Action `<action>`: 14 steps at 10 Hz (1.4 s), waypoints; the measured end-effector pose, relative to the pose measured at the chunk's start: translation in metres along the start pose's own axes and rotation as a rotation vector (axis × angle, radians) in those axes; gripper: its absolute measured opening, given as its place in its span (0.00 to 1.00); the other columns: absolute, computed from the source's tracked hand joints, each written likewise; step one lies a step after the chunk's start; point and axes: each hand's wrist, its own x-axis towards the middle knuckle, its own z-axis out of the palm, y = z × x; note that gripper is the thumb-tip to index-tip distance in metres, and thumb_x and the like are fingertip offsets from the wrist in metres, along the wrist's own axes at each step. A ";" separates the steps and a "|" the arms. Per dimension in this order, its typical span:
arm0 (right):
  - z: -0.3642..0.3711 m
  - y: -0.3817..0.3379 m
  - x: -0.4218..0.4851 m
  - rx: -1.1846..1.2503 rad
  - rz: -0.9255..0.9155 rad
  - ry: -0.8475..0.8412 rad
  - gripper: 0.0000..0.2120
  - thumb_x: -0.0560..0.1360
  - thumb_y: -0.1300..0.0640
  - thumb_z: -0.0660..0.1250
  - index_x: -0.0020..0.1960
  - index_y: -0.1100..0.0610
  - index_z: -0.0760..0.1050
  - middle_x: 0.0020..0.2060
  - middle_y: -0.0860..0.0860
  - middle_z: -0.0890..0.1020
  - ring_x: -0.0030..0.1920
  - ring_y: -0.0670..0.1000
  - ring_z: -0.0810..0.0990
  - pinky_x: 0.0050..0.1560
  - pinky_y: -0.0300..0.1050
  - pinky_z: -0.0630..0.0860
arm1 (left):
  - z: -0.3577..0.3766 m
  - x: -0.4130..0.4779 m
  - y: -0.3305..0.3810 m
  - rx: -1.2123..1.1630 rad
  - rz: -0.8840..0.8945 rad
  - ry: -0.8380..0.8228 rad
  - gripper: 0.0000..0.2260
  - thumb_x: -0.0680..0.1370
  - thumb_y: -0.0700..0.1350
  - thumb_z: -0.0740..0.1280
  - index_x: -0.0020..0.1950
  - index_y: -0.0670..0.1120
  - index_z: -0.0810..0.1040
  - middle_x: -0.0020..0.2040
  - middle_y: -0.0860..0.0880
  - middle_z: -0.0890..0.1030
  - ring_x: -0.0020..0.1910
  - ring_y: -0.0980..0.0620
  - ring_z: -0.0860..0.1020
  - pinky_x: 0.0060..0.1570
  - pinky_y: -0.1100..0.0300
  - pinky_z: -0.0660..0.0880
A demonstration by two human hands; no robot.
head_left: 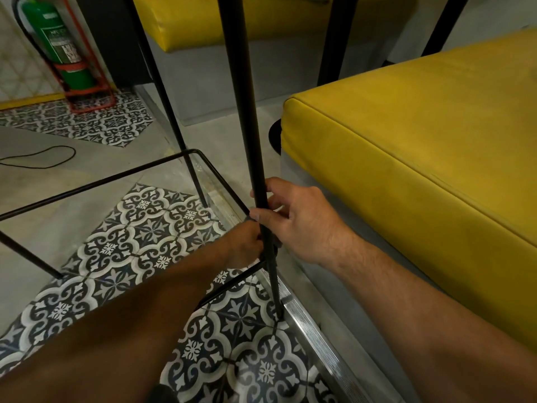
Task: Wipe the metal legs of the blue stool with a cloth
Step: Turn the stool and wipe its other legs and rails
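A black metal stool leg [244, 91] runs from the top of the view down to the patterned floor. My right hand [293, 219] grips this leg from the right, thumb and fingers around it. My left hand [242, 242] closes on the same leg just below, where the thin footrest bar [96, 181] joins it. A small dark bit shows at my left fingers; I cannot tell whether it is the cloth. The stool's seat is out of view. A second leg [162, 91] stands further back on the left.
A yellow cushioned bench [421, 158] on a grey base lies close on the right. Another yellow cushion [197, 21] is at the back. A green fire extinguisher [58, 45] in a red stand stands at far left. A black cable [43, 155] lies on the floor.
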 end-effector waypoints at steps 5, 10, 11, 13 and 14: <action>-0.003 -0.010 -0.002 -0.080 -0.008 0.004 0.07 0.76 0.49 0.69 0.48 0.43 0.71 0.38 0.40 0.77 0.38 0.44 0.81 0.36 0.47 0.82 | -0.013 -0.043 -0.018 -0.340 0.025 -0.233 0.19 0.81 0.39 0.63 0.49 0.64 0.83 0.48 0.57 0.85 0.52 0.57 0.81 0.51 0.61 0.75; 0.005 -0.009 -0.006 -0.131 0.033 0.078 0.08 0.76 0.49 0.69 0.53 0.49 0.73 0.42 0.46 0.81 0.38 0.47 0.81 0.37 0.49 0.82 | 0.032 -0.067 -0.013 0.324 0.031 0.122 0.21 0.81 0.42 0.61 0.74 0.47 0.65 0.63 0.47 0.76 0.52 0.54 0.77 0.46 0.75 0.69; 0.005 -0.009 -0.006 -0.123 0.042 0.083 0.09 0.76 0.49 0.69 0.54 0.49 0.74 0.42 0.45 0.80 0.37 0.47 0.81 0.36 0.48 0.82 | 0.046 -0.068 -0.010 0.329 0.042 0.177 0.21 0.81 0.40 0.58 0.75 0.46 0.64 0.72 0.46 0.69 0.65 0.50 0.72 0.56 0.69 0.65; 0.007 -0.010 -0.006 -0.152 0.060 0.086 0.09 0.76 0.49 0.68 0.55 0.49 0.73 0.42 0.45 0.79 0.38 0.46 0.80 0.37 0.46 0.81 | 0.038 -0.080 -0.024 0.455 0.077 0.076 0.26 0.81 0.40 0.60 0.78 0.46 0.56 0.75 0.43 0.64 0.70 0.48 0.68 0.61 0.62 0.68; 0.007 -0.011 -0.006 -0.165 0.061 0.097 0.10 0.76 0.49 0.68 0.56 0.49 0.74 0.43 0.45 0.79 0.38 0.47 0.80 0.37 0.46 0.81 | 0.042 -0.067 -0.008 0.299 -0.006 0.163 0.16 0.82 0.43 0.58 0.70 0.46 0.68 0.63 0.45 0.77 0.58 0.51 0.77 0.46 0.69 0.68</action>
